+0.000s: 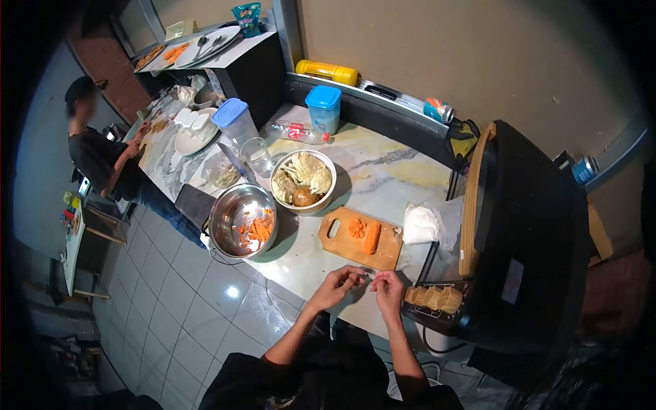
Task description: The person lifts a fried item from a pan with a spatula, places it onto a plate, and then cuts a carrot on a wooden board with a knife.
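Note:
Both hands meet at the table's front edge, just below the wooden cutting board (335, 249). The fingers of my left hand (337, 287) are pinched together. My right hand (389, 287) is closed in the same way beside it. Between the fingertips is a small, thin, greyish thing, too small to name. On the board lie a peeled carrot (372, 239) and a small heap of cut carrot pieces (356, 228). To the left, a steel pot (214, 229) contains orange carrot scraps (257, 230). Behind it, a white bowl (332, 184) holds cabbage leaves (309, 171) and a round brown vegetable (303, 197).
A bag of white powder (420, 224) lies right of the board, near a large black appliance (540, 232). Behind are a knife (236, 161), a drinking glass (257, 157), a plastic bottle (295, 131) and two blue-lidded containers. Another person (102, 150) stands at the table's far left.

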Motion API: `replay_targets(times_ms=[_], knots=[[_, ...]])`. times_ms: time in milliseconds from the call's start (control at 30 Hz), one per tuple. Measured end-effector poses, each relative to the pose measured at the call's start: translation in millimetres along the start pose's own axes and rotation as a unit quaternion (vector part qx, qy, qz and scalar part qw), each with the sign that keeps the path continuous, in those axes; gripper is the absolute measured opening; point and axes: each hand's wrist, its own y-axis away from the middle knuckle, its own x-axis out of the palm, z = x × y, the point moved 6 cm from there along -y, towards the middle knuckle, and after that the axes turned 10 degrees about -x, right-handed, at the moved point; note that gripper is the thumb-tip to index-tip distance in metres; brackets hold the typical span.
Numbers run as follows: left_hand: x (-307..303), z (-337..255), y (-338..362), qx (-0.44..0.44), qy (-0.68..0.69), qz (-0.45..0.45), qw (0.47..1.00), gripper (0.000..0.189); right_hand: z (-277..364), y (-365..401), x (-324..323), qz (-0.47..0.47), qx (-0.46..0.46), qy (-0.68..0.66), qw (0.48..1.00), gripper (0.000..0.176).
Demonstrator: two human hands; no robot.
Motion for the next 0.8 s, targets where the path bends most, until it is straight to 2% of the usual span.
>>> replay_targets(times_ms=[533, 733, 800], knots=[[-2.3, 5.0, 18.3, -0.003, 0.036, -0.034, 0.999, 0.024, 3.2, -0.1, -2.9, -0.013, -0.024, 0.001, 1.000, 0.018], [-6.8, 10.8, 22.2, -0.006, 0.045, -0.056, 0.997, 0.025, -1.8, -5.8, -1.9, -0.047, -0.028, -0.007, 0.998, 0.012], [-5.2, 5.9, 22.5, -0.008, 0.011, -0.032, 0.999, 0.027, -0.6, -8.8, -2.3, -0.044, -0.023, 0.015, 0.999, 0.012]])
